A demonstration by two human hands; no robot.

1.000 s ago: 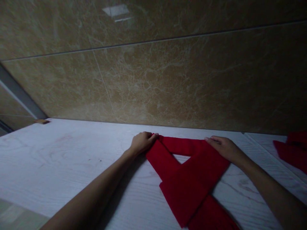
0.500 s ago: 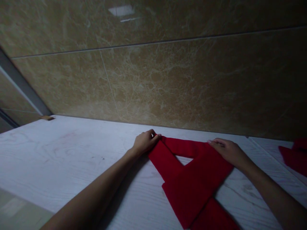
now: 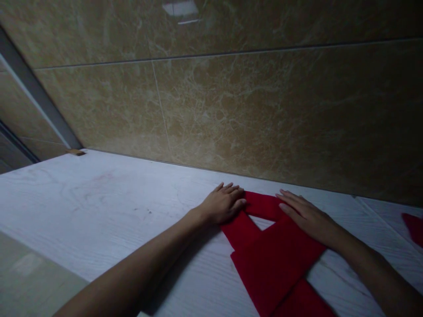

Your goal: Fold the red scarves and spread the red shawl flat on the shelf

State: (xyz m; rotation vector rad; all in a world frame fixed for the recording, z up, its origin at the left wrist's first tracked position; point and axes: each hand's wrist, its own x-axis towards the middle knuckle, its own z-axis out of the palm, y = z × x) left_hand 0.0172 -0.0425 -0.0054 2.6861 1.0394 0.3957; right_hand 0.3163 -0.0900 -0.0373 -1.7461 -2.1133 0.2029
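A red scarf-like strip of cloth (image 3: 279, 259) lies folded on the white table, its two ends crossing over each other below a small triangular gap. My left hand (image 3: 224, 203) rests flat on the upper left corner of the loop, fingers stretched out. On the upper right corner my right hand (image 3: 302, 215) lies palm down, fingers extended over the cloth. Neither hand grips the fabric. The lower ends of the cloth run out of the bottom of the view.
The white wood-grain table (image 3: 109, 198) meets a brown marbled tile wall (image 3: 211, 110) along its far edge. Another piece of red cloth (image 3: 413, 229) lies at the far right. A small brown block (image 3: 76, 152) sits at the table's far left corner.
Both hands have let go of their pinch on the cloth's upper corners and now lie flat on them. The view has shifted slightly to the left.
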